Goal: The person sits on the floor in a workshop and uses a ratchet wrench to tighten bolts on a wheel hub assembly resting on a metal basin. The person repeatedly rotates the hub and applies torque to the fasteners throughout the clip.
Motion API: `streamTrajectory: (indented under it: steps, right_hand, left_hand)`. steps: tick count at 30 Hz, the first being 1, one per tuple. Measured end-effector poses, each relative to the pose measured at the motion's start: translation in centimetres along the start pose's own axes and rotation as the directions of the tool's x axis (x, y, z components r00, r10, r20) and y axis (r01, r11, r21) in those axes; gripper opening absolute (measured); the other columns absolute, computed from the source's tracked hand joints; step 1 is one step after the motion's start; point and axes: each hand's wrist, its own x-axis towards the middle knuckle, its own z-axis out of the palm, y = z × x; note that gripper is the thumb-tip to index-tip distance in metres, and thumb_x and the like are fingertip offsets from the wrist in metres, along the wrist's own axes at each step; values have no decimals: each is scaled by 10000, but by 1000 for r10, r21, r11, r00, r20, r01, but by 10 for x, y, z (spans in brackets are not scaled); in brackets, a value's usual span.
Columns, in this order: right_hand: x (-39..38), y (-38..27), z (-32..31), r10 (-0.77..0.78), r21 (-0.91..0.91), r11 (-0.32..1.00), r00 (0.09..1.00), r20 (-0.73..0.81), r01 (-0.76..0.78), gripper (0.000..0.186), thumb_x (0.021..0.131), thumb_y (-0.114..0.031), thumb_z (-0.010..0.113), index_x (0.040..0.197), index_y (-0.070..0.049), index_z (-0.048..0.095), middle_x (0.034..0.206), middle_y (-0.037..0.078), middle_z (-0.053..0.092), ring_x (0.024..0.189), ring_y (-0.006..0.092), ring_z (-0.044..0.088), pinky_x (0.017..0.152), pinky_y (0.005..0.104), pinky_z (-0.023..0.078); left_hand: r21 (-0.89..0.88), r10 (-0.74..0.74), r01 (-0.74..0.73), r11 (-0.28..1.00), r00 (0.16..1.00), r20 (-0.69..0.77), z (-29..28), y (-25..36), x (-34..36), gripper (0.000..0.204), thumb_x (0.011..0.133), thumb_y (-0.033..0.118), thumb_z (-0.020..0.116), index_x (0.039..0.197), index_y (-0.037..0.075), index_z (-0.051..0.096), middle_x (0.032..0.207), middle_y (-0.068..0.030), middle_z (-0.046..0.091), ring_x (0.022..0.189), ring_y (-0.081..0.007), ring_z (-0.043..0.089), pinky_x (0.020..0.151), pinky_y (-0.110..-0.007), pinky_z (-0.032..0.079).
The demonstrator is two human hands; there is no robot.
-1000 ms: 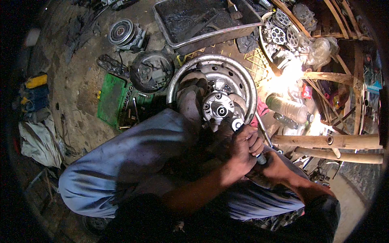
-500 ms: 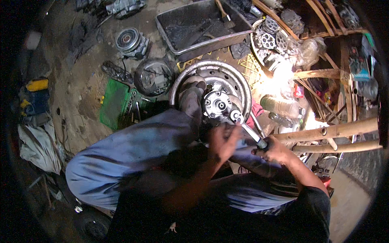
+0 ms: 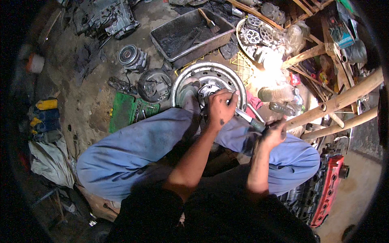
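A ratchet wrench (image 3: 252, 122) with a bright shaft and dark grip slants down to the right over my knee. My left hand (image 3: 221, 108) is curled over its head end, hiding the head and part of the round metal pump-like piece (image 3: 205, 91) beneath. My right hand (image 3: 274, 134) is closed around the grip end, thumb side up. The metal piece has bolt holes around its face and sits within a steel wheel rim (image 3: 239, 77). My foot (image 3: 189, 95) rests against the piece on its left, inside the rim.
Beyond the rim stands a black tray (image 3: 182, 56) with a brush (image 3: 210, 22). An open green socket case (image 3: 123, 111) and a pulley unit (image 3: 131, 58) lie left. Plastic bottles (image 3: 277, 94) and wooden poles (image 3: 336, 101) crowd the right, near a red-topped engine part (image 3: 327, 190).
My left hand has moved up onto the wrench's head end, covering it. My right hand has swung slightly downward with the grip. The view has shifted, showing more at the lower right.
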Motion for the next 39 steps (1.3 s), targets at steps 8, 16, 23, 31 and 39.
streamTrajectory:
  steps: [8, 16, 23, 31, 39]
  right_hand:
    - [8, 3, 0, 322, 360, 875, 944, 67, -324, 195, 965, -267, 586, 958, -83, 523, 665, -12, 450, 458, 89, 407, 434, 275, 406]
    - [16, -3, 9, 273, 426, 861, 959, 76, -278, 199, 959, -258, 608, 928, -77, 532, 623, -12, 436, 400, 84, 371, 380, 244, 368]
    - [19, -10, 13, 197, 443, 859, 964, 178, -257, 273, 963, -263, 613, 776, -107, 489, 560, -23, 394, 385, 80, 347, 384, 240, 353]
    - [37, -3, 11, 184, 547, 753, 914, 361, -367, 369, 966, -230, 607, 661, -133, 424, 457, -28, 336, 339, 67, 297, 330, 228, 312]
    - [39, -11, 23, 183, 500, 793, 919, 350, -349, 310, 967, -188, 600, 704, -127, 447, 523, -41, 355, 340, 54, 280, 333, 215, 300]
  left_hand:
    - [177, -63, 38, 983, 989, 137, -28, -34, 42, 524, 998, 400, 409, 706, 57, 678, 748, -154, 646, 805, -367, 617, 811, -474, 442]
    - [214, -218, 60, 975, 441, 871, -10, -93, 110, 672, 1000, 576, 291, 954, 115, 777, 1108, -112, 702, 1125, -271, 586, 1048, -357, 373]
    - [322, -363, 169, 932, 410, 836, -10, -90, 105, 404, 951, 408, 502, 947, 111, 775, 1080, -159, 698, 1000, -306, 632, 954, -365, 443]
    - [275, -310, 144, 951, 399, 863, -16, -89, 103, 363, 907, 386, 545, 958, 101, 764, 984, -202, 660, 981, -337, 615, 927, -403, 454]
    - [317, -270, -6, 948, 507, 818, -14, -100, 98, 301, 874, 330, 555, 908, 121, 769, 952, -176, 653, 988, -310, 605, 924, -408, 450]
